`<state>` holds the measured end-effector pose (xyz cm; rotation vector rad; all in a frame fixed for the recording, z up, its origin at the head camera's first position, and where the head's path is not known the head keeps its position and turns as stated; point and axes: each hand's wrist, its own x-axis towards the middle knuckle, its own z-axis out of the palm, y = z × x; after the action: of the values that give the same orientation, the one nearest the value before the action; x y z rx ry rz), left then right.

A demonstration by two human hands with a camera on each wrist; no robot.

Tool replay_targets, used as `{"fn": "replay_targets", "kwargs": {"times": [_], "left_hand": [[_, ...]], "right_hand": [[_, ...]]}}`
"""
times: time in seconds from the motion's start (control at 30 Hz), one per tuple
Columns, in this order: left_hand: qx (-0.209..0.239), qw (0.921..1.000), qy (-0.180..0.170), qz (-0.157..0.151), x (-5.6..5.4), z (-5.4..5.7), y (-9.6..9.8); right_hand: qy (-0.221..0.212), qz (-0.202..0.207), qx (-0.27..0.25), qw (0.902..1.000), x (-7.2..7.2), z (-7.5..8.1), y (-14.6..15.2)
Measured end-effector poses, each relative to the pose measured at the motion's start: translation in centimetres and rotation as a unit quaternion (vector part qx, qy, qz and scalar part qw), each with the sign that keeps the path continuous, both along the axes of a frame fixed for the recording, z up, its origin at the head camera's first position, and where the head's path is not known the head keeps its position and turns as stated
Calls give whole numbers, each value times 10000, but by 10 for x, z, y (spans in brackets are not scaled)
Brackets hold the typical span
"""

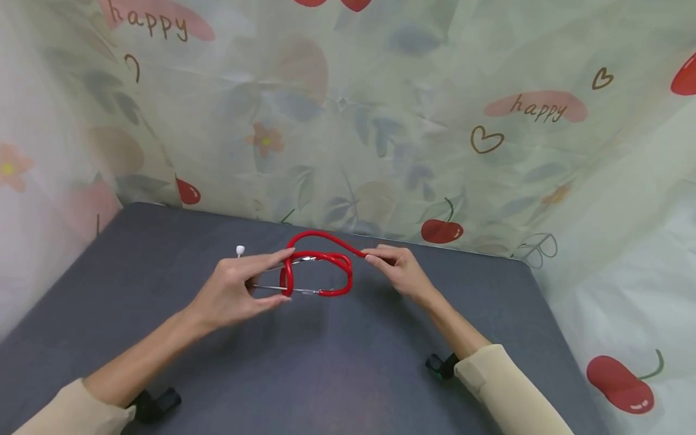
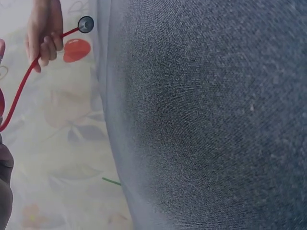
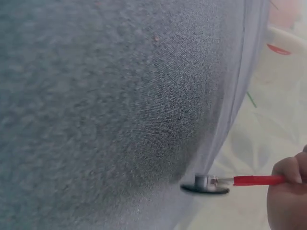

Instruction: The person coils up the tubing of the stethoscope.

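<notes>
As for the red stethoscope [image 1: 322, 256], likely light to handle. Seems soft and springy along the tubing [image 1: 312, 233], apt to uncoil if slackened, and probably more grippy than slippery. Looks stiff at the metal binaurals [image 1: 270, 287] and presumably heaviest at the chest piece [image 2: 86, 24], so perhaps most at risk from a knock there. Best taken by the looped tubing, or just behind the chest piece, sparing the white eartip [image 1: 240, 250].

Is held up over the desk [image 1: 353, 374], toward the far edge and roughly midway between the far-left and far-right corners.

With the left hand [image 1: 231, 290], grips the looped bundle, with fingers [image 1: 272, 260] and thumb [image 1: 274, 300] spread fairly wide on opposite sides of the tubing and the binaurals running back into the grasp. With the right hand [image 1: 401, 269], pinches a single length of tubing, with fingers drawn nearly together on it. Lets the chest piece stick out past that pinch, as seen in both wrist views, though hidden in the head view
</notes>
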<state>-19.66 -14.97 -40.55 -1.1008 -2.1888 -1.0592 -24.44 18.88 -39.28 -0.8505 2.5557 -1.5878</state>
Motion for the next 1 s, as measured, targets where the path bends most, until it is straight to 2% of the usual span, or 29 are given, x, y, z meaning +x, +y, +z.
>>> {"fn": "replay_targets", "kwargs": {"times": [0.13,0.33,0.43,0.77,1.0], "left_hand": [[-46,9999,-20,139,-1,-1,-1],[-105,9995,-99,293,-4,-3,-1],[-106,9992,-162,336,-5,-5,0],[-338,9971,-188,662,-9,-12,2],[-426,9957,-191,798,-10,-18,4]], "right_hand": [[293,240,193,9991,6,1,0],[551,489,490,9961,3,-17,5],[587,570,635,9946,2,-24,7],[526,907,1320,9857,15,-25,3],[485,1383,1490,9779,25,-25,-4]]}}
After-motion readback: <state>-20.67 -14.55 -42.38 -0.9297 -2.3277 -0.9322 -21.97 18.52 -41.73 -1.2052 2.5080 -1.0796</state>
